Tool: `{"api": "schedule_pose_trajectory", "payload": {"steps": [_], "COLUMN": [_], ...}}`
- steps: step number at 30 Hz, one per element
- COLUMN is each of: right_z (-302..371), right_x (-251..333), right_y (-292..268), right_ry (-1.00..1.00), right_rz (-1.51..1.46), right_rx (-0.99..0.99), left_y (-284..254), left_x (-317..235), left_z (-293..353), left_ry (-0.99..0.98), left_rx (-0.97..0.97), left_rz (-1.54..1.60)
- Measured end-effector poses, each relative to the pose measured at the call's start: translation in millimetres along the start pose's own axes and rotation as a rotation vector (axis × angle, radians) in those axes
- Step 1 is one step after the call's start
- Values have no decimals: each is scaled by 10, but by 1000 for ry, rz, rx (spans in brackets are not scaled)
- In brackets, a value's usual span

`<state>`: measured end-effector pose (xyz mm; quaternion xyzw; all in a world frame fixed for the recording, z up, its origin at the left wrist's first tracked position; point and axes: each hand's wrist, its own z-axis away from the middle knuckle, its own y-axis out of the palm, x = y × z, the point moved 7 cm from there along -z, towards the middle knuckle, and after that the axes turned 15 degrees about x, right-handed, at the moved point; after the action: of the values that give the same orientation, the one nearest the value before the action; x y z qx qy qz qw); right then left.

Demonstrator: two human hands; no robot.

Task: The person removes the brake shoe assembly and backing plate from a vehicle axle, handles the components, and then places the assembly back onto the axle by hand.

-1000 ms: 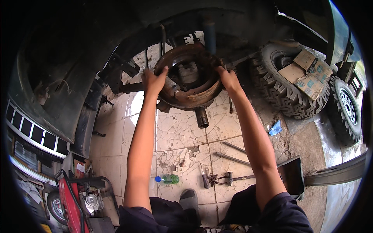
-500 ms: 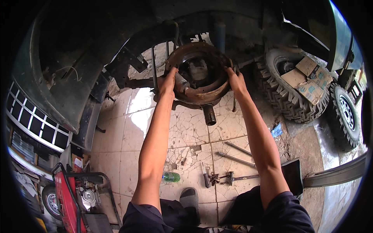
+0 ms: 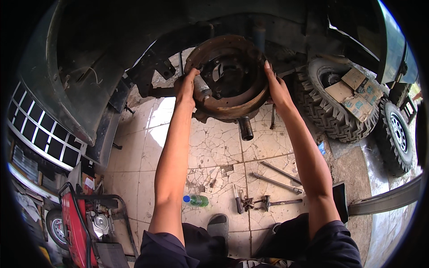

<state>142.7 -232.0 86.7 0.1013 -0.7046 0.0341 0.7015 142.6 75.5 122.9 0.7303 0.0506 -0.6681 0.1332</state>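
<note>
A rusty, round, drum-shaped wheel part (image 3: 232, 100), probably a brake assembly, is under the dark vehicle body ahead of me. Its rim surrounds a deep, shadowed opening. My left hand (image 3: 187, 91) is closed on the rim's left side, its thumb beside a small grey metal cylinder (image 3: 202, 87). On the opposite side my right hand (image 3: 278, 93) grips the rim, with fingers partly hidden behind it. From the part's lower edge sticks a short, dark pipe stub (image 3: 246, 129). Shadow hides how the part joins the vehicle.
On the cracked tile floor (image 3: 214, 147) lie a screwdriver (image 3: 237, 203), a hammer (image 3: 268, 203), metal bars (image 3: 277, 182) and a green bottle (image 3: 196, 200). To the right stand a chunky tyre (image 3: 330, 116) bearing cardboard (image 3: 357, 91) and another wheel (image 3: 397, 129). A red machine (image 3: 76, 223) is at lower left.
The round part has tilted, its open face now turned more toward me. Both hands have shifted their hold along the rim, the right one reaching higher. My view has moved slightly.
</note>
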Motion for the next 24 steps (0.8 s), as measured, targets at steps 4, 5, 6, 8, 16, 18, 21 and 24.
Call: {"api": "schedule_pose_trajectory", "payload": {"steps": [4,5,6,8,16,18,21,24], "right_z": [244,332,478,663,1212,1350,1566,1748], "right_x": [-174,-207,-196,-224,-57,-121,-247,-609], "right_y": [179,258,316,430,701,732,910,883], "right_ry": [133,164,169,202,42,143,52,133], "right_rz": [84,99,102,84,76,59,124,135], "right_rx": [205,256,232,281,223,273,205,201], "left_y": [-273,-380,-444,-531,-692,-712,-667,-538], "left_x": [-148,-201,-224,-255,-354,-381,-461,-410], "left_z": [99,158,215,345,579,615,760,824], "left_ry": [70,127,161,174,228,213,291,337], "left_rx": [127,121,153,208,386,324,458,572], "left_rz": [-31,-32,-54,-82,-107,-59,-135,-128]}}
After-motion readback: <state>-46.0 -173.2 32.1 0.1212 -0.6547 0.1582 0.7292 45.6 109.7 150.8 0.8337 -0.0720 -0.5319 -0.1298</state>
